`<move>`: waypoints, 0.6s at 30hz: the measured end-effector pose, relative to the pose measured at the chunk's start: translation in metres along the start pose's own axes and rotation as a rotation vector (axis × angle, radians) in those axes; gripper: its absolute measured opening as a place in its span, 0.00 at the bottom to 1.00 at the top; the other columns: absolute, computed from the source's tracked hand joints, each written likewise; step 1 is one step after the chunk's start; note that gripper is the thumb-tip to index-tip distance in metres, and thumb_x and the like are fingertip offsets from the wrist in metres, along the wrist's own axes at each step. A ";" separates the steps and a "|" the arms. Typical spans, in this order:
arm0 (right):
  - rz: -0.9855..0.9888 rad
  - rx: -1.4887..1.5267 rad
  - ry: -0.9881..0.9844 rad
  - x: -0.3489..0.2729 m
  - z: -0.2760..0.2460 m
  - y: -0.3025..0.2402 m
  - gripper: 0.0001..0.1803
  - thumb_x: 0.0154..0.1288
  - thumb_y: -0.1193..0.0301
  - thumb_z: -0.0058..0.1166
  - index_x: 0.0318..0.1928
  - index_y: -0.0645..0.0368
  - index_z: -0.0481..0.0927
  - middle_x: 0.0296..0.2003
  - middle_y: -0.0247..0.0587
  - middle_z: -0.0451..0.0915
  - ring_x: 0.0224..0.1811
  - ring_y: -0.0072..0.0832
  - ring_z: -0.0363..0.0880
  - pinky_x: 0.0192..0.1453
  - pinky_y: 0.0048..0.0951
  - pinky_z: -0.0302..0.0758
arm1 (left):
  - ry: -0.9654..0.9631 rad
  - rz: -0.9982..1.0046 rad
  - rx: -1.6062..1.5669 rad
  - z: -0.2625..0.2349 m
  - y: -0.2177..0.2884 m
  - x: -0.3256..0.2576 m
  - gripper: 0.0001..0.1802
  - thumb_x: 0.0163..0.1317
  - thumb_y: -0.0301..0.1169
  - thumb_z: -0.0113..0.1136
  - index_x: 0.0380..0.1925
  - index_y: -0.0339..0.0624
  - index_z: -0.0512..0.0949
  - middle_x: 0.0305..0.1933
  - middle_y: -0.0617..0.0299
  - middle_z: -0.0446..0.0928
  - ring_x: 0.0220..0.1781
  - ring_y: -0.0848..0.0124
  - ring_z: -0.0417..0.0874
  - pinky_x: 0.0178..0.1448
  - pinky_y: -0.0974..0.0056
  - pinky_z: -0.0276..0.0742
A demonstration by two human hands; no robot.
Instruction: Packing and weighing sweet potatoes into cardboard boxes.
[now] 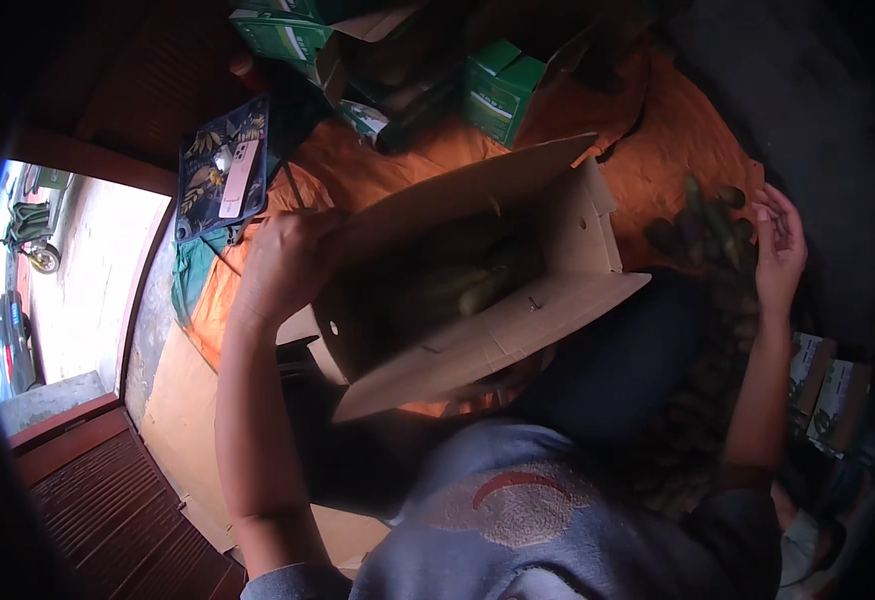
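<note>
Apparently, the left hand (295,250) is pinching the left edge of the cardboard box (492,345) at frame centre; the right hand (779,240) is hovering, loosely spread, near green vegetables (723,235) at right. Such cardboard is probably bending easily; corners are likely offering firmer hold.

Bright daylight enters through a doorway at the left, edged by a reddish-brown frame (95,164); dark red slatted panels (122,505) stand below it. Outside, a scooter (32,232) and a dark car (15,345) stand by pale paving (107,265), with a grey step (52,400) at the threshold. Inside, the light is dim: the dark grey floor (807,150) at the right fades into shadow, and an orange sheet (687,125) covers part of the ground.
</note>
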State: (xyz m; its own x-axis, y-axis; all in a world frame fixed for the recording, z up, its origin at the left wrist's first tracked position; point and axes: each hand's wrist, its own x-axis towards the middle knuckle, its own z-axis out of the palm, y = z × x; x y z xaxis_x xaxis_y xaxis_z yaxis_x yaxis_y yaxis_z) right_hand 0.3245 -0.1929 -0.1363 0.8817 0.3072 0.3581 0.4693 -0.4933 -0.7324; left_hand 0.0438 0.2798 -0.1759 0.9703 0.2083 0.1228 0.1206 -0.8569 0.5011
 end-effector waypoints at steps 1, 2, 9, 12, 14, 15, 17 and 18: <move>0.082 -0.038 0.030 -0.012 -0.021 0.041 0.16 0.76 0.77 0.49 0.61 0.64 0.76 0.52 0.40 0.82 0.52 0.23 0.81 0.60 0.24 0.75 | -0.079 -0.061 0.063 -0.004 0.013 0.004 0.09 0.63 0.26 0.66 0.42 0.37 0.86 0.27 0.49 0.82 0.27 0.59 0.84 0.35 0.61 0.77; 0.108 -0.049 0.027 -0.026 -0.039 0.085 0.16 0.76 0.77 0.50 0.60 0.64 0.76 0.51 0.40 0.83 0.50 0.22 0.81 0.58 0.23 0.75 | -0.084 -0.119 0.006 -0.004 0.014 0.002 0.11 0.63 0.28 0.66 0.45 0.37 0.86 0.30 0.51 0.85 0.28 0.67 0.86 0.36 0.63 0.78; 0.518 -0.283 0.009 -0.201 -0.114 0.307 0.21 0.68 0.83 0.52 0.60 0.59 0.77 0.46 0.42 0.84 0.43 0.23 0.81 0.50 0.25 0.78 | 0.017 -0.194 -0.127 -0.016 -0.012 0.006 0.27 0.76 0.50 0.48 0.65 0.46 0.76 0.65 0.50 0.77 0.68 0.53 0.77 0.73 0.46 0.69; 0.761 -0.461 -0.081 -0.265 -0.117 0.347 0.26 0.62 0.79 0.57 0.62 0.56 0.76 0.52 0.49 0.82 0.53 0.41 0.83 0.60 0.35 0.77 | 0.205 -0.266 -0.213 -0.009 -0.045 -0.002 0.29 0.79 0.51 0.42 0.67 0.44 0.73 0.69 0.52 0.75 0.71 0.54 0.74 0.73 0.46 0.68; 0.794 -0.636 -0.158 -0.298 -0.115 0.362 0.29 0.60 0.77 0.59 0.64 0.55 0.74 0.56 0.52 0.80 0.57 0.44 0.80 0.64 0.39 0.75 | 0.287 -0.320 -0.193 -0.010 -0.059 -0.014 0.30 0.79 0.52 0.40 0.68 0.43 0.72 0.70 0.53 0.73 0.70 0.56 0.75 0.73 0.49 0.70; 0.806 -0.814 -0.235 -0.311 -0.111 0.371 0.32 0.59 0.76 0.61 0.66 0.54 0.72 0.60 0.55 0.77 0.62 0.47 0.77 0.68 0.42 0.73 | 0.306 -0.369 -0.202 -0.013 -0.062 -0.020 0.29 0.79 0.51 0.41 0.68 0.43 0.72 0.70 0.53 0.73 0.70 0.56 0.75 0.73 0.50 0.70; 0.828 -0.822 -0.180 -0.328 -0.111 0.403 0.36 0.57 0.75 0.63 0.68 0.53 0.69 0.63 0.56 0.73 0.65 0.47 0.73 0.70 0.44 0.70 | 0.344 -0.419 -0.217 -0.022 -0.070 -0.034 0.28 0.79 0.48 0.44 0.68 0.42 0.72 0.69 0.54 0.74 0.69 0.57 0.76 0.73 0.50 0.70; 0.854 -0.855 -0.105 -0.340 -0.117 0.424 0.41 0.56 0.75 0.64 0.71 0.51 0.66 0.67 0.58 0.69 0.69 0.47 0.69 0.73 0.45 0.67 | 0.354 -0.411 -0.234 -0.022 -0.075 -0.040 0.27 0.79 0.47 0.46 0.68 0.42 0.72 0.69 0.54 0.74 0.69 0.57 0.76 0.73 0.50 0.71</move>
State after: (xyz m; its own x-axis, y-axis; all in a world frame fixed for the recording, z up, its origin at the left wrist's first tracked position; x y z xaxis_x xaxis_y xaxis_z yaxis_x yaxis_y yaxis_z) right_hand 0.2297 -0.6018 -0.5003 0.9330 -0.3351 -0.1312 -0.3465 -0.9349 -0.0767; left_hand -0.0087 0.3460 -0.1993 0.7196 0.6808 0.1369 0.3838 -0.5542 0.7386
